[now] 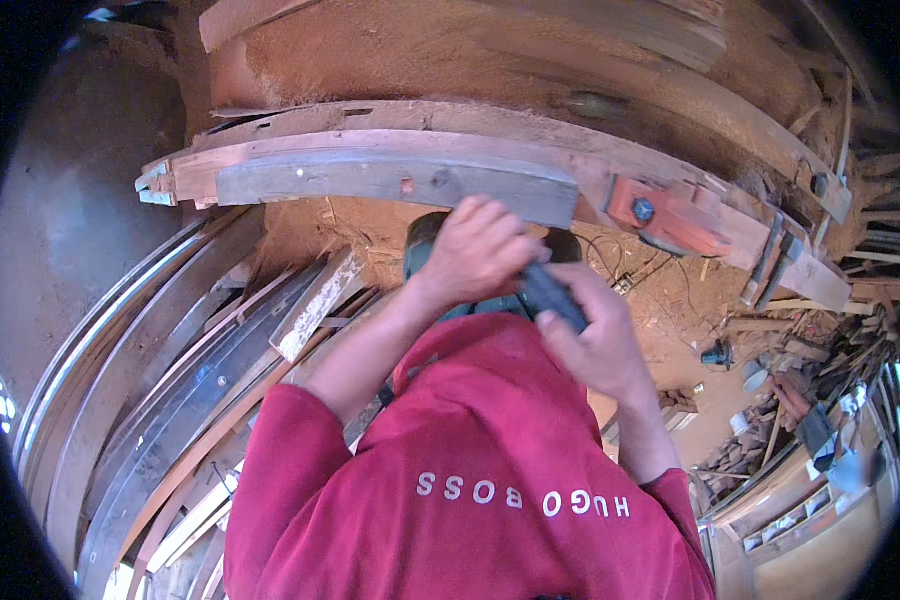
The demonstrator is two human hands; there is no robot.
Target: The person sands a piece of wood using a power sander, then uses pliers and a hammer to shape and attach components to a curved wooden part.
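Observation:
A dark, bar-shaped tool (554, 297) slants between my hands in front of my red shirt; its exact kind is unclear. My right hand (602, 328) is closed around its lower part, thumb along the near side. Over its upper end, my left hand (482, 248) is closed with the fingers curled. What the left fingers hold is hidden. Just beyond my hands lies a long grey wooden board (360, 178) against a paler beam (450, 145). On the right part of the beam sits a red-orange tool (665, 215) with a dark blue round knob.
Long planks (195, 395) lean in a stack at the left. Sawdust (370, 65) covers the surface behind the beam. Wood offcuts (805, 375) are heaped at the right, near a shelf (790, 515). Cables (620, 265) lie on the dusty floor below the beam.

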